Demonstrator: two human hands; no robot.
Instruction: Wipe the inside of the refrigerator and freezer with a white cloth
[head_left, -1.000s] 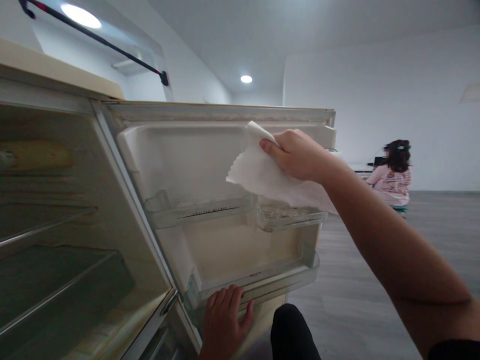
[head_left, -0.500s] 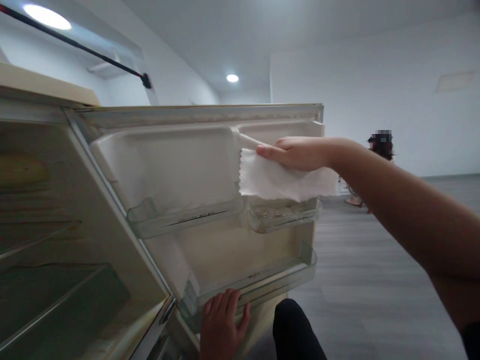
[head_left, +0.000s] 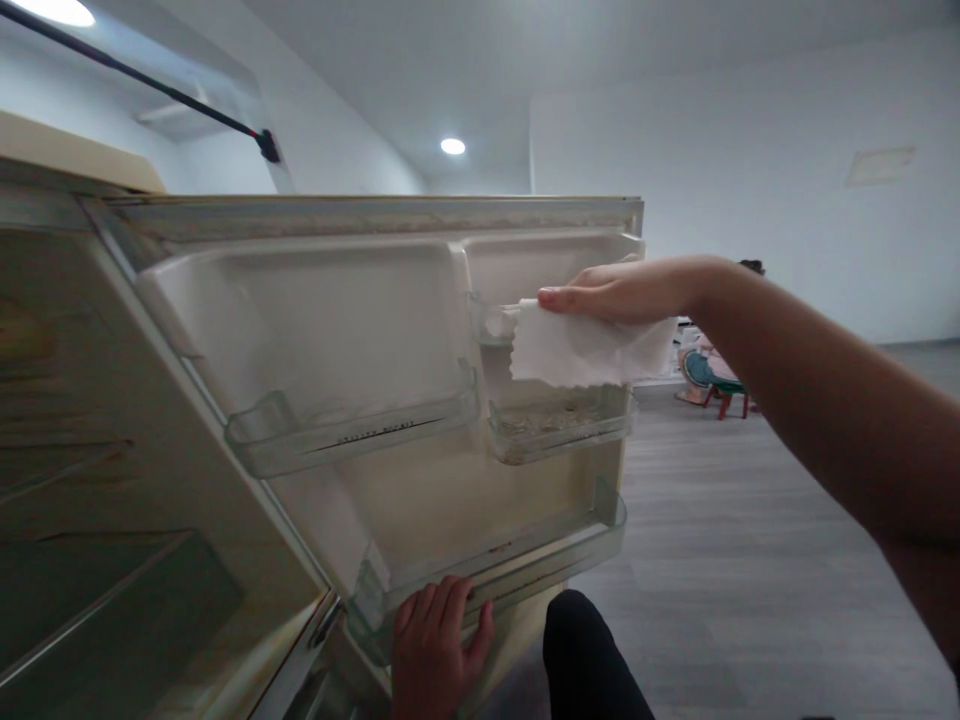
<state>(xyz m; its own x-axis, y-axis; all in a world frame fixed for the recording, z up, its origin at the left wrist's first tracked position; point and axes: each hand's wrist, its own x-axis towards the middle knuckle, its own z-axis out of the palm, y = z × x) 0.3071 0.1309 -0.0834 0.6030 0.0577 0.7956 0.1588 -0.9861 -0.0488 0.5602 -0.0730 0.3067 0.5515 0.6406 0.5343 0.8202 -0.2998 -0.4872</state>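
Clock directions are as seen in the view. The cloth (head_left: pixel 577 352) is positioned before the upper right section of the door (head_left: pixel 315 310). Its long axis runs roughly level, 9 to 3 o'clock; the toothed end faces 9 o'clock and the lower edge faces 6. The right hand (head_left: pixel 611 293) is closed on the upper edge of the cloth, fingers directed to 9 o'clock. The left hand (head_left: pixel 437 640) lies at 7 o'clock from the cloth, fingers side by side over the front of the low bin (head_left: pixel 544 568), thumb apart toward 1 o'clock; whether it grips cannot be told.

Relative to the cloth: top bin (head_left: pixel 486 338) at 9 o'clock, partly covered by it; right bin (head_left: pixel 559 442) at 6 o'clock; left bin (head_left: pixel 360 436) at 8 o'clock. The knee (head_left: pixel 589 650) stands at 6 o'clock, beyond the right bin. The right forearm (head_left: pixel 795 390), at 3 o'clock, blocks most of the view of a person (head_left: pixel 699 368) near a stool (head_left: pixel 724 405).

Compared with half a second ago, the cloth has shifted toward 3 o'clock along the door, exposing the 9 o'clock end of the top bin. The left hand remains at the low bin.
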